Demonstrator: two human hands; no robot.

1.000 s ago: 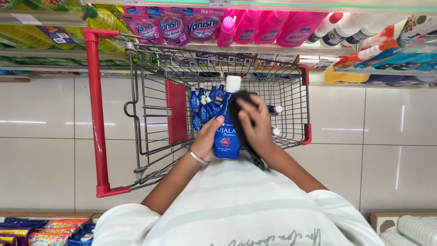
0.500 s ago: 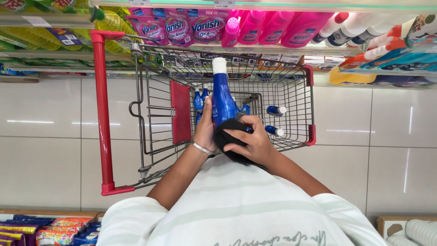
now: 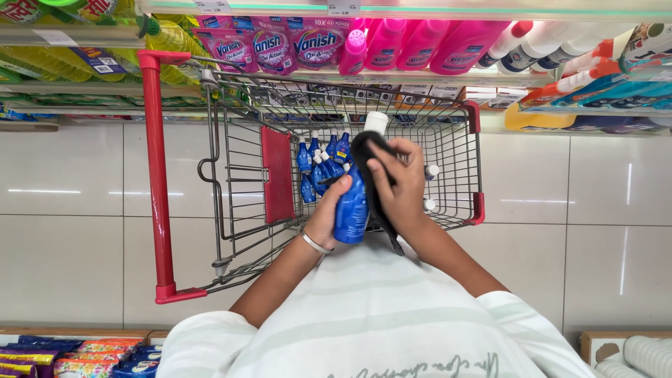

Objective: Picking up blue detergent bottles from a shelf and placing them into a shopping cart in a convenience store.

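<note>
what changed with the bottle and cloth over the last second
The blue bottle went from lying low over the cart, up to upright, and now tilts with its white cap away. The right hand slid the dark cloth up toward the cap. The left hand kept its grip on the bottle; the cart stayed put.

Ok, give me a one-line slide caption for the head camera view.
Left hand holds a blue bottle while the right hand presses a black cloth to it above a red-handled shopping cart.
</note>
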